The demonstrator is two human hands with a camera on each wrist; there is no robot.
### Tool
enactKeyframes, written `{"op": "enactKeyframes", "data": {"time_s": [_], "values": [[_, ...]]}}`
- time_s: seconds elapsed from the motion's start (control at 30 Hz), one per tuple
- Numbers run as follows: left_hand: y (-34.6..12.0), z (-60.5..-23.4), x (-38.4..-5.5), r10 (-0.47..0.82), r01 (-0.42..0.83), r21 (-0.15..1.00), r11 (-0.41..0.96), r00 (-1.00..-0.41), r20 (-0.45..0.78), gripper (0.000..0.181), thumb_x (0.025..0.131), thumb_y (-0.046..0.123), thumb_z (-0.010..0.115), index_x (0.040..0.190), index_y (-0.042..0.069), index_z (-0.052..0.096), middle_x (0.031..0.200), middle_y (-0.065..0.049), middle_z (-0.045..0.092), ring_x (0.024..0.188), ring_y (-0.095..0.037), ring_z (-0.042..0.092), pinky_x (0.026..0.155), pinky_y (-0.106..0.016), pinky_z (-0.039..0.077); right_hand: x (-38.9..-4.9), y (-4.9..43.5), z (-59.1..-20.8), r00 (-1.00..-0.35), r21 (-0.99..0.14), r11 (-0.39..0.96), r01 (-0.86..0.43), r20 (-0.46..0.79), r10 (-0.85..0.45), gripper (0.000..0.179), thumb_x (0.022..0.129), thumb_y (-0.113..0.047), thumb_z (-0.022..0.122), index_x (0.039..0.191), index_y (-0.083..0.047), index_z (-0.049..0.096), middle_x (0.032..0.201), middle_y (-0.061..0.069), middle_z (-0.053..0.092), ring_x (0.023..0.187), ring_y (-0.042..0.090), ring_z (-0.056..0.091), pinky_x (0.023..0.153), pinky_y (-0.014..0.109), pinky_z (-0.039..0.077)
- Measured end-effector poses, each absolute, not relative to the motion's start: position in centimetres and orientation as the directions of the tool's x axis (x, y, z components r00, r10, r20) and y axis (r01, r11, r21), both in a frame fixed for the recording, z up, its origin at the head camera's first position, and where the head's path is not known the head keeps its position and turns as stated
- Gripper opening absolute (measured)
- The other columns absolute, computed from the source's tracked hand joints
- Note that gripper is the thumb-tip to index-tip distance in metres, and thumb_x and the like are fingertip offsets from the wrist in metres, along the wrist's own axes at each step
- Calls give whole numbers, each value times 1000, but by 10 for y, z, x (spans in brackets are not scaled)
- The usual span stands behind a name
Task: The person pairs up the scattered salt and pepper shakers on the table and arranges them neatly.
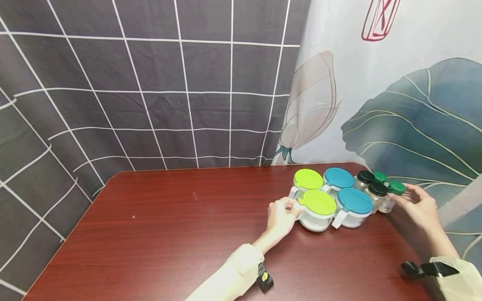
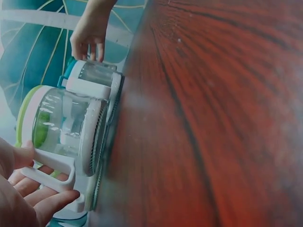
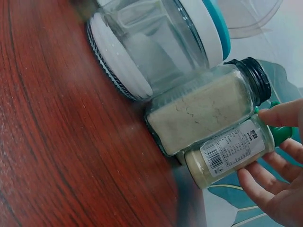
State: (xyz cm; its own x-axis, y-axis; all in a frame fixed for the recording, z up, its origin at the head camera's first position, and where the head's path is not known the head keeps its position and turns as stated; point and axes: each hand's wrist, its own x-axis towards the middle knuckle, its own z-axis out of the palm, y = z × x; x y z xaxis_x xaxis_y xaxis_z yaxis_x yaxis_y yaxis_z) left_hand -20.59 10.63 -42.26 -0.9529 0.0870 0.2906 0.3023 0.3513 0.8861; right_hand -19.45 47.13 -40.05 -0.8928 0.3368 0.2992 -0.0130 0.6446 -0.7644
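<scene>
My left hand (image 1: 280, 218) pinches the white handle (image 2: 52, 163) of the front seasoning jar with a lime-green lid (image 1: 318, 202). Thumb and fingers lie on either side of that handle in the left wrist view. At the right end of the group, my right hand (image 1: 422, 208) holds a small spice bottle (image 3: 232, 147) with a green cap and a barcode label, thumb on one side and fingers on the other. Against this bottle stands a square glass bottle of pale powder (image 3: 203, 111) with a black lid. A clear jar with a blue lid (image 1: 355, 200) sits between the two hands.
Behind the front row stand another lime-lidded jar (image 1: 308, 179), another blue-lidded jar (image 1: 339, 178), a black-lidded bottle (image 1: 365, 177) and a green-capped bottle (image 1: 379, 177). All are packed at the right of the red-brown table (image 1: 169, 234), near a leaf-patterned curtain (image 1: 414, 121). A grid-patterned cloth (image 1: 158, 67) hangs behind.
</scene>
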Motion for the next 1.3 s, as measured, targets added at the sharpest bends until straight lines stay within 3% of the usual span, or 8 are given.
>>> {"op": "enactKeyframes", "data": {"time_s": [0.13, 0.43, 0.8, 1.03, 1.3], "values": [[104, -420, -205, 81, 312, 884, 349, -949, 303, 16, 79, 23, 77, 92, 13, 75, 86, -3, 76, 74, -4, 71, 67, -12, 50, -194, 471, -398, -885, -800, 597, -58, 319, 340, 39, 84, -18, 71, 100, -45, 48, 77, -43, 49, 68, -27, 49, 55, 3, 40], [100, -416, -202, 91, 335, 883, 328, -942, 324, 15, 80, 19, 74, 93, 11, 74, 86, -4, 76, 74, -6, 72, 68, -10, 50, -192, 468, -393, -867, -794, 603, -73, 350, 356, 43, 83, -16, 72, 98, -48, 46, 77, -44, 50, 68, -26, 48, 58, 1, 38], [93, -411, -199, 85, 341, 892, 297, -940, 331, 13, 82, 16, 72, 93, 9, 74, 85, -6, 76, 74, -8, 73, 65, -8, 49, -187, 466, -385, -836, -798, 598, -80, 380, 395, 43, 82, -13, 72, 97, -47, 50, 77, -42, 50, 68, -24, 48, 58, 1, 37], [89, -411, -199, 81, 350, 882, 315, -936, 343, 11, 81, 16, 71, 91, 10, 74, 85, -6, 76, 74, -8, 73, 68, -10, 50, -191, 469, -385, -802, -797, 593, -115, 427, 418, 38, 82, -12, 72, 102, -41, 57, 80, -38, 53, 70, -20, 50, 59, 1, 37], [84, -408, -198, 88, 337, 896, 289, -941, 325, 11, 81, 17, 74, 90, 9, 73, 86, -7, 76, 74, -9, 73, 64, -9, 50, -201, 478, -395, -739, -781, 621, -70, 459, 494, 37, 81, -19, 75, 114, -31, 63, 80, -38, 49, 71, -21, 46, 61, 1, 32]]}}
